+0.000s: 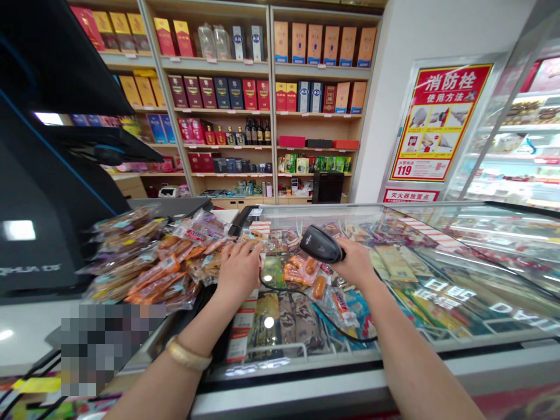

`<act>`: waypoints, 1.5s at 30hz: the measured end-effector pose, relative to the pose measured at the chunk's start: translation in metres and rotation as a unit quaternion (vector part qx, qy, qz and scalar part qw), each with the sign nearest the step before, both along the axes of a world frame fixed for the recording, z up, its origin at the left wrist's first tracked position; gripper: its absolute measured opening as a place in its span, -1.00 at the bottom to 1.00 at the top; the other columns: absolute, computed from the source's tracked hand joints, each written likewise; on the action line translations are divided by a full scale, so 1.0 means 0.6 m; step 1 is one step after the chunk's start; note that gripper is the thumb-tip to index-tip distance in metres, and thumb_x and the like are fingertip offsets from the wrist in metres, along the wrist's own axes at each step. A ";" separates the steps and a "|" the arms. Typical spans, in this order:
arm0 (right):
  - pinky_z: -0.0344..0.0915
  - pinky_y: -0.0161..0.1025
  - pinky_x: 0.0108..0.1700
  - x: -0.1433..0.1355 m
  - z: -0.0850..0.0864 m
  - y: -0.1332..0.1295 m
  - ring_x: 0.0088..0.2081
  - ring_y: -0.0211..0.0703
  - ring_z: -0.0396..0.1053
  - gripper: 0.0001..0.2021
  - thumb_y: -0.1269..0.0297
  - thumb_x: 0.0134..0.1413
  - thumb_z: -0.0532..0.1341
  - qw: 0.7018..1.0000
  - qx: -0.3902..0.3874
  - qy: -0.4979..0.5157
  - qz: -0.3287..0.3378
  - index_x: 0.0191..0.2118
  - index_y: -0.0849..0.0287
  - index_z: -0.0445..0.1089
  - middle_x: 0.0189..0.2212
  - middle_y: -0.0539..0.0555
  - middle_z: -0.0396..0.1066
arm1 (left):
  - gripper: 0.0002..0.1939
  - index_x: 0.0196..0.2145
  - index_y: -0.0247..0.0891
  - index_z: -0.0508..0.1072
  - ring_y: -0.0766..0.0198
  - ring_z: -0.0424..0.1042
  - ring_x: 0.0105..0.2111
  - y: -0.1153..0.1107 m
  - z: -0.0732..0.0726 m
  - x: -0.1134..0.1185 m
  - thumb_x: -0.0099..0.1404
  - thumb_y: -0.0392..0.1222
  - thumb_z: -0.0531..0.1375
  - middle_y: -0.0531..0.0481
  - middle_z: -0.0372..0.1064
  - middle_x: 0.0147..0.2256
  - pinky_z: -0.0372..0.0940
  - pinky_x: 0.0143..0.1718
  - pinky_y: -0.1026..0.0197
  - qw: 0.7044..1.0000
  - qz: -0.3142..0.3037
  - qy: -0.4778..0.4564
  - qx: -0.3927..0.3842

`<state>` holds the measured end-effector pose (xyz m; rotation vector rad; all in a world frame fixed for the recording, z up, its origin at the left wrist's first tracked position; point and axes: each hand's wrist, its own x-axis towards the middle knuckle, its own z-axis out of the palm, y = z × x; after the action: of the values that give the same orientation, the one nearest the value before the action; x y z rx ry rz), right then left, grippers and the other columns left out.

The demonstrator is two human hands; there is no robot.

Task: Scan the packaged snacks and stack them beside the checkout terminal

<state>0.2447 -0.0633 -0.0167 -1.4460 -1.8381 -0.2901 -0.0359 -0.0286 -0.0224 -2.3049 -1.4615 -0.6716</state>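
Note:
My right hand (352, 261) is closed round the handle of a black barcode scanner (321, 244), held above the freezer's glass top with its head pointing left. A black cable runs in a loop over the glass. My left hand (240, 268), wearing a gold-coloured bracelet (188, 353) at the wrist, is curled over a clear snack packet (255, 235) at the freezer's left edge; its fingertips are partly hidden. Beside it on the left lies a heap of wrapped sausage and snack packets (161, 256). Several orange sausage packets (319, 287) lie on the glass below the scanner.
The glass-topped freezer (289, 368) with packaged goods inside spans the front and right. A dark checkout monitor (52, 52) rises at the left. Behind stand shelves (219, 111) of boxes and bottles, and a red poster (441, 122) hangs on the wall.

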 end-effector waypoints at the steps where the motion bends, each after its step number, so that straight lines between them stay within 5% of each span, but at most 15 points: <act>1: 0.26 -0.26 -0.28 0.000 0.000 0.000 -0.28 -0.04 0.48 -0.83 0.30 -0.15 0.24 1.000 0.000 -0.003 0.001 -0.33 0.11 0.48 -0.34 0.09 0.55 | -0.55 0.12 -0.21 0.39 -0.08 0.25 0.18 0.002 -0.001 -0.004 0.30 -0.31 0.01 -0.24 0.34 0.14 -0.06 0.22 -0.25 0.999 0.034 0.023 0.002; 9: 0.22 -0.28 -0.34 -0.005 0.001 0.000 -0.37 -0.10 0.44 -0.88 0.26 -0.14 0.25 1.000 -0.012 -0.005 0.003 -0.38 0.10 0.46 -0.41 0.06 0.52 | -0.74 -0.16 -0.22 0.52 -0.08 0.24 0.18 -0.002 -0.005 -0.010 0.25 -0.25 0.09 -0.25 0.45 -0.02 -0.17 0.26 -0.23 0.990 0.102 0.095 -0.020; 16: 0.23 -0.27 -0.31 -0.007 0.002 -0.002 -0.34 -0.07 0.46 -0.83 0.25 -0.13 0.25 1.000 -0.015 0.001 0.012 -0.33 0.09 0.49 -0.38 0.08 0.54 | -0.74 -0.17 -0.25 0.50 -0.07 0.34 0.03 -0.017 0.016 -0.009 0.19 -0.33 0.12 -0.27 0.42 -0.08 0.02 0.17 -0.13 0.986 0.125 0.106 -0.018; 36: 0.30 -0.24 -0.24 -0.011 0.003 -0.002 -0.24 0.00 0.50 -0.74 0.24 -0.17 0.33 0.999 -0.035 -0.006 0.016 -0.24 0.08 0.52 -0.27 0.10 0.57 | -0.80 -0.33 -0.17 0.51 -0.05 0.43 -0.13 -0.020 0.028 -0.025 0.18 -0.30 0.08 -0.13 0.49 -0.25 0.28 -0.13 -0.04 0.997 0.037 0.028 -0.068; 41: 0.28 -0.25 -0.26 -0.011 0.004 -0.002 -0.28 -0.02 0.49 -0.74 0.24 -0.16 0.33 0.999 -0.034 0.002 0.025 -0.23 0.08 0.51 -0.31 0.09 0.56 | -0.86 -0.33 -0.21 0.37 0.07 0.45 -0.23 -0.010 0.029 -0.032 0.27 -0.18 0.03 -0.12 0.42 -0.29 0.35 -0.16 0.05 0.977 0.011 -0.210 0.032; 45: 0.27 -0.27 -0.28 -0.012 0.003 -0.002 -0.31 -0.06 0.48 -0.79 0.20 -0.13 0.33 0.998 -0.025 0.010 0.058 -0.29 0.10 0.49 -0.37 0.07 0.54 | -0.82 -0.32 -0.19 0.25 0.24 0.45 -0.41 -0.004 0.026 -0.023 0.23 -0.05 0.12 0.01 0.37 -0.33 0.42 -0.34 0.15 0.868 -0.070 -0.489 -0.048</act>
<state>0.2372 -0.0646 -0.0151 -1.3644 -1.9174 -0.1731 -0.0498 -0.0310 -0.0067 -2.2172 -1.6911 -2.0650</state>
